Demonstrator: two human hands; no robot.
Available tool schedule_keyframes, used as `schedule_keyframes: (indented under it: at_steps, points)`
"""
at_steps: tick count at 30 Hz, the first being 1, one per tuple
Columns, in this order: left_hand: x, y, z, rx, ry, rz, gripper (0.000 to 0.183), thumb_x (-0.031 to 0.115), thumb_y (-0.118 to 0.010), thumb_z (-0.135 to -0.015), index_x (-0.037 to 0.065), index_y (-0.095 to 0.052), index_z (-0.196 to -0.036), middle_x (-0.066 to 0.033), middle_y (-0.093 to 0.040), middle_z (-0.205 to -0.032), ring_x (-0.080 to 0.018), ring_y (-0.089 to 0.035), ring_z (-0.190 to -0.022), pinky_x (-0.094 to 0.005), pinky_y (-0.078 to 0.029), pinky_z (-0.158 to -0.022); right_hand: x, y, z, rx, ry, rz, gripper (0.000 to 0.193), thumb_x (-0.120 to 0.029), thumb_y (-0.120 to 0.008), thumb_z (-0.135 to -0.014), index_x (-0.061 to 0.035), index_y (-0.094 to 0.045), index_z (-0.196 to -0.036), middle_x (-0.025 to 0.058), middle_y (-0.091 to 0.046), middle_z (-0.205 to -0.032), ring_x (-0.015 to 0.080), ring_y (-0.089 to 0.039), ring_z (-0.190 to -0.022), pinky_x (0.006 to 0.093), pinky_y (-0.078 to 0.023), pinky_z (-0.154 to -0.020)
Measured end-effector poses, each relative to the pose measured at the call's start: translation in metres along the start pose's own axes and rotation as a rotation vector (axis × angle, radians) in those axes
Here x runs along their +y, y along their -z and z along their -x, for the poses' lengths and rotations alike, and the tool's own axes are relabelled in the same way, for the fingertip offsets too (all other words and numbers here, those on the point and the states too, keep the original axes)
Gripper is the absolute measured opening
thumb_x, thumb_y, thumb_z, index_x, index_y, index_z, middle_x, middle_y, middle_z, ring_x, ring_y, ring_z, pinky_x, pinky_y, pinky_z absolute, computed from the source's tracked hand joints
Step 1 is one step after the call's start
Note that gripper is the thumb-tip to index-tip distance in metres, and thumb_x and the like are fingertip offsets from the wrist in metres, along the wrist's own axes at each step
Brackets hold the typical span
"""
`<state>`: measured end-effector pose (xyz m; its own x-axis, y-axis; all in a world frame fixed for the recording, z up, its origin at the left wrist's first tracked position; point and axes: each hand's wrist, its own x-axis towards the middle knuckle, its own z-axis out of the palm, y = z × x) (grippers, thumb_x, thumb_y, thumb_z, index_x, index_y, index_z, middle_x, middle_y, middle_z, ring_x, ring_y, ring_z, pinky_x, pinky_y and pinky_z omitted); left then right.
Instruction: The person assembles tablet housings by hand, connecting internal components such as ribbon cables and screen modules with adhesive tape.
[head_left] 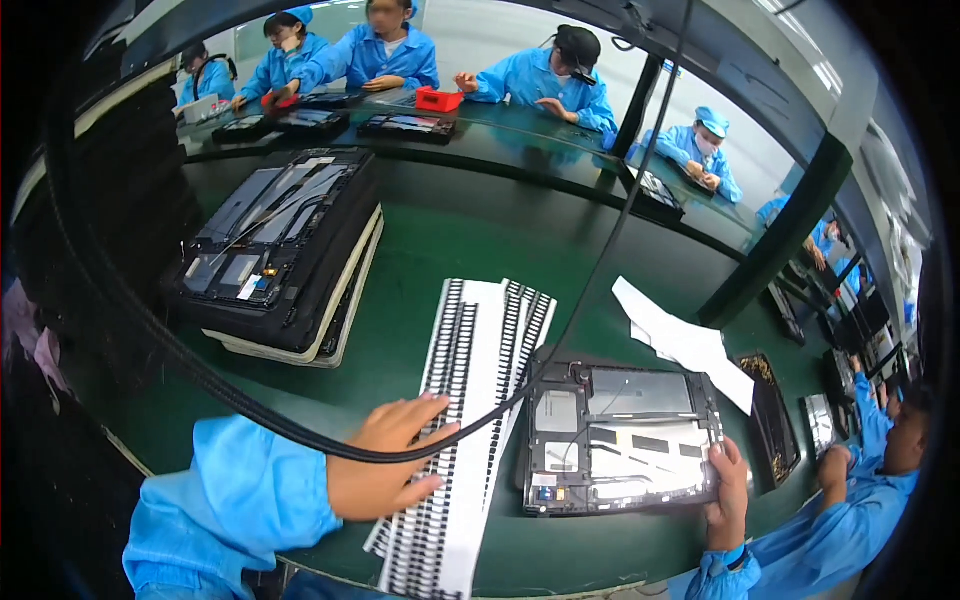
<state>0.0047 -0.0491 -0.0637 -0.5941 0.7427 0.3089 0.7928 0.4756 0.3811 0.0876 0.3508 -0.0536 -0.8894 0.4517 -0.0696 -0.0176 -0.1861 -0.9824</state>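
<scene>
My left hand [375,470] rests with fingers spread on long white sheets [480,350] lined with rows of small black pieces. It lies flat on them rather than gripping. To the right, an opened tablet [645,455] lies face down with its inner battery area, ribbon cables and boards exposed. My right hand [728,490] holds the tablet by its right edge, thumb on top; the fingers beneath are mostly hidden. A black cable [300,437] hangs in front of the view and crosses my left wrist.
Opened tablets on black and cream trays form a stack [285,240] at the back left. White paper scraps [690,345] and a dark tray [768,420] lie right. Co-workers in blue sit across and at right. A dark post [775,235] stands at the table's far right.
</scene>
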Motion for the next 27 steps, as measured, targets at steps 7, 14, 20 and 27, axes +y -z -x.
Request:
schedule_keyframes:
  at_steps: [7,14,20,27]
  points:
    - [0.041,0.003,0.006,-0.039,0.08,-0.093,0.053,0.034,-0.059,-0.075,0.0,-0.049,-0.114,-0.0261,-0.043,-0.116,-0.0381,-0.045,-0.103,-0.0438,-0.036,-0.088,-0.005,-0.03,-0.005,0.305,0.968,1.474,0.018,-0.006,-0.057,-0.076,0.0019,-0.053,-0.091,0.0148,-0.054,-0.089,0.0267,-0.052,-0.082,0.0352,-0.041,-0.073]
    - [-0.021,0.015,-0.043,0.291,-0.034,-0.113,0.045,0.02,-0.063,-0.071,-0.003,-0.05,-0.108,-0.0244,-0.046,-0.112,-0.0391,-0.046,-0.101,-0.0446,-0.037,-0.087,-0.027,-0.15,0.004,-0.191,0.869,1.112,0.017,-0.002,-0.062,-0.067,-0.001,-0.058,-0.083,0.0159,-0.056,-0.082,0.0322,-0.054,-0.081,0.0385,-0.044,-0.071]
    - [-0.041,-0.008,-0.038,0.16,-0.035,-0.165,0.048,0.017,-0.062,-0.068,-0.006,-0.048,-0.108,-0.0247,-0.045,-0.111,-0.04,-0.044,-0.105,-0.0439,-0.035,-0.092,0.017,-0.286,-0.033,-0.405,0.799,1.149,0.015,-0.013,-0.057,-0.071,0.0006,-0.059,-0.078,0.0166,-0.057,-0.081,0.0335,-0.056,-0.074,0.0384,-0.047,-0.066]
    - [-0.039,-0.011,-0.039,0.161,-0.03,-0.067,0.051,0.021,-0.061,-0.069,-0.011,-0.046,-0.107,-0.0266,-0.045,-0.106,-0.0407,-0.043,-0.104,-0.0432,-0.033,-0.093,0.048,-0.308,-0.05,-0.44,0.784,1.249,0.015,-0.011,-0.055,-0.067,0.0034,-0.06,-0.066,0.0213,-0.058,-0.071,0.0344,-0.058,-0.067,0.0396,-0.048,-0.064]
